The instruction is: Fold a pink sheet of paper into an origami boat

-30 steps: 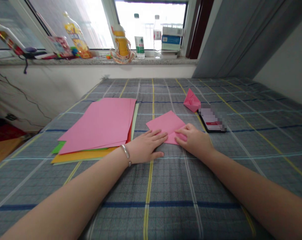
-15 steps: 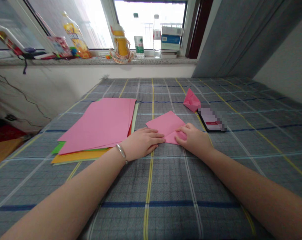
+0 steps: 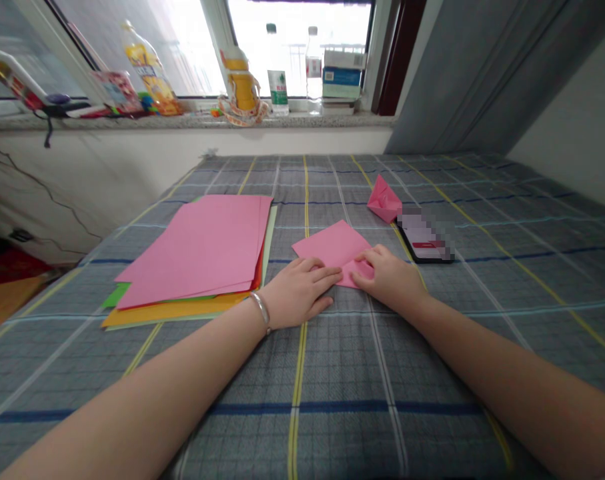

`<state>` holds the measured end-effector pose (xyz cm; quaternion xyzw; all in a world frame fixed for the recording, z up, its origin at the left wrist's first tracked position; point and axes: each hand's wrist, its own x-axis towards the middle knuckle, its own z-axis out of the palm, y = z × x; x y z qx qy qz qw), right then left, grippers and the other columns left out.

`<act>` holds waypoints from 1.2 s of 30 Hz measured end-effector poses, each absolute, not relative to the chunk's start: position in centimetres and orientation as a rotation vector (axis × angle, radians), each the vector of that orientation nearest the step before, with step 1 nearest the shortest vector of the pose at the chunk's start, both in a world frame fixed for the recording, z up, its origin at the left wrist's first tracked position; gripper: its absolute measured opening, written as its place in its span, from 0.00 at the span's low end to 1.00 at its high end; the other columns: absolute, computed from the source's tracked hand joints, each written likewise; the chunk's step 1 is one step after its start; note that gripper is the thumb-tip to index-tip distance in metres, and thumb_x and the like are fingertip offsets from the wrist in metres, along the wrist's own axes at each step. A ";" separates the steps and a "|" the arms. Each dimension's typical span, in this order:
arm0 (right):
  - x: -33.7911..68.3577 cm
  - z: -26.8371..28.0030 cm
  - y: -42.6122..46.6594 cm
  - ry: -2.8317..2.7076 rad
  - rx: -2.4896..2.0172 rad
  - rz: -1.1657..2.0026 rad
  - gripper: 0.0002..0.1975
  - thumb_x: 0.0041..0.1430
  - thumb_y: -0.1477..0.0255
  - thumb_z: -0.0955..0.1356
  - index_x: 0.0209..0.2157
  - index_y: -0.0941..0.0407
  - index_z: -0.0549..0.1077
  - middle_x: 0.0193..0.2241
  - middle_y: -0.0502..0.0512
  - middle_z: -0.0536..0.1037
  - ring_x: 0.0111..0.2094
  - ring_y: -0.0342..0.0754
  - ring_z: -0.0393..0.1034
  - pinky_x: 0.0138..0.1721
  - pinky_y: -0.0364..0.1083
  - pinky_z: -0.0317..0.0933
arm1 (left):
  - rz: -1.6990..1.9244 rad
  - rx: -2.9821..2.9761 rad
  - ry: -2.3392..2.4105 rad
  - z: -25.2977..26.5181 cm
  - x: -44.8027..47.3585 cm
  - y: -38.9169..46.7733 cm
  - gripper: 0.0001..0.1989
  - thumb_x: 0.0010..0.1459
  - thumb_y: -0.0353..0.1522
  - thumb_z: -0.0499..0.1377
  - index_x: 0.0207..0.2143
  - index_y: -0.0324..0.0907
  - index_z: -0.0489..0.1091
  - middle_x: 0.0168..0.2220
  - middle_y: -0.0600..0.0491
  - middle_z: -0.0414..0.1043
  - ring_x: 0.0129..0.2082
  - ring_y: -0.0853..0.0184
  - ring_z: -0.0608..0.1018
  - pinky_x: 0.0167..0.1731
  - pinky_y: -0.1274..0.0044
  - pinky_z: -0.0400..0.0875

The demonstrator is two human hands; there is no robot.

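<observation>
A square of pink paper (image 3: 341,241), partly folded at its near side, lies on the checked cloth between my hands. My left hand (image 3: 302,288), a silver bangle at its wrist, rests on the paper's near left part with fingers stretched out and the thumb off the near edge. With thumb and fingers bent together, my right hand (image 3: 389,275) grips the folded part at the right. Some of the fold is hidden under my fingers. Just beyond my right hand stands a folded pink paper shape (image 3: 383,200), touching or close to a phone (image 3: 425,243).
To the left lies a stack of coloured paper (image 3: 202,247), pink on top with green and orange edges below. Bottles, a yellow cup (image 3: 243,87) and several boxes (image 3: 342,77) stand on the windowsill (image 3: 192,123). A grey curtain (image 3: 462,73) hangs at the right.
My left hand has slid right along the paper's near edge, toward my right hand, and its thumb has spread away. My right hand has stayed in place.
</observation>
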<state>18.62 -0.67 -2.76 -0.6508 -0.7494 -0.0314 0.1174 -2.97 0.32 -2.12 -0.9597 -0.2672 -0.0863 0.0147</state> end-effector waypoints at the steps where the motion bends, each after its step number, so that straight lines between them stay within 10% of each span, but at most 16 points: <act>1: 18.6 -2.8 -0.7 -2.193 -1.904 -0.093 0.16 0.57 0.57 0.62 0.43 0.49 0.72 0.41 0.52 0.72 0.31 0.46 0.70 0.27 0.44 0.54 | -0.262 -2.989 -0.833 -2.2 -2.9 0.3 0.22 0.62 0.37 0.52 0.58 0.39 0.61 0.59 0.49 0.63 0.53 0.57 0.65 0.52 0.65 0.60; 17: 18.5 -2.6 -0.7 -2.198 -1.911 -0.111 0.16 0.59 0.58 0.62 0.42 0.53 0.72 0.40 0.55 0.72 0.32 0.47 0.70 0.28 0.45 0.56 | -0.168 -2.955 -0.816 -2.4 -2.9 0.3 0.25 0.65 0.38 0.47 0.61 0.39 0.57 0.61 0.52 0.59 0.50 0.57 0.64 0.51 0.66 0.59; 27: 19.8 -3.0 -0.8 -2.522 -1.050 -0.244 0.11 0.63 0.70 0.63 0.34 0.55 0.77 0.37 0.54 0.79 0.49 0.52 0.65 0.53 0.51 0.55 | -0.144 -2.913 -0.826 -2.5 -3.0 0.2 0.25 0.65 0.41 0.46 0.61 0.40 0.56 0.61 0.55 0.59 0.51 0.58 0.64 0.52 0.67 0.55; 36: 20.0 -3.1 -1.3 -2.623 -1.059 -0.007 0.12 0.62 0.74 0.62 0.42 0.52 0.76 0.42 0.49 0.78 0.43 0.45 0.71 0.43 0.43 0.62 | -0.135 -2.971 -0.852 -2.8 -3.4 0.4 0.26 0.64 0.43 0.48 0.59 0.39 0.59 0.62 0.51 0.59 0.57 0.56 0.61 0.55 0.65 0.54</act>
